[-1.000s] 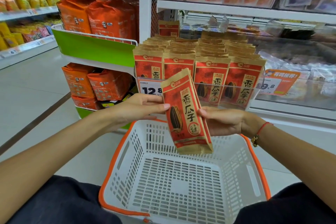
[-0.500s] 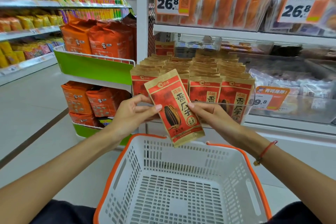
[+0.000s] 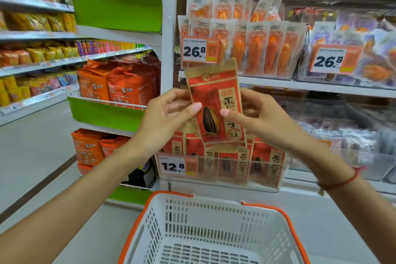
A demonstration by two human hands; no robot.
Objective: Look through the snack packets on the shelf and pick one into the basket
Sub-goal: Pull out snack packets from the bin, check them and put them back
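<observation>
I see my left hand point(image 3: 165, 118) and my right hand point(image 3: 255, 117) pinch the red seed packet point(image 3: 214, 105), thumbs in front, fingers curled behind. It is up in front of the shelf point(image 3: 300, 85), above the white basket point(image 3: 276, 233).
</observation>
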